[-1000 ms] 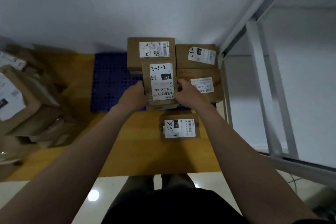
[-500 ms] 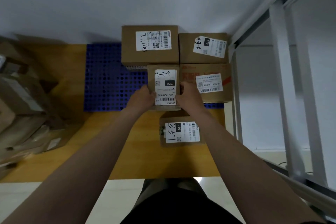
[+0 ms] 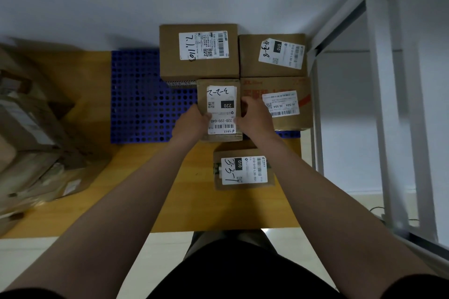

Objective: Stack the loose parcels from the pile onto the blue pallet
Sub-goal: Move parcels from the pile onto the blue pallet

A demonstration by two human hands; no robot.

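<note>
220 parcel (image 3: 220, 109) has come down since 1 s ago: it was up over the rear box's front, now it's low on the blue pallet (image 3: 141, 94), both hands still on it; can't tell if it's fully seated

Left to right:
- loose pile (image 3: 31, 133) of parcels at the desk (image 3: 145, 189) left edge, blurred
- pallet lies along the desk's far edge, perforated top showing on its left half
- left hand (image 3: 192, 124) grips the 220 parcel's left side, fingers curled round the edge
- parcel sits just in front of the 7.1.110 box (image 3: 198, 52), right side against the J6 S04 box (image 3: 284, 104)
- right hand (image 3: 255, 116) grips its right side, fingers between the two boxes
- 4-3-8 box (image 3: 272, 54) on the pallet's far right corner
- 3-3-1 parcel (image 3: 243, 170) flat on the desk, off the pallet, toward the right edge
- white frame (image 3: 379, 104) beyond the desk's right edge
</note>
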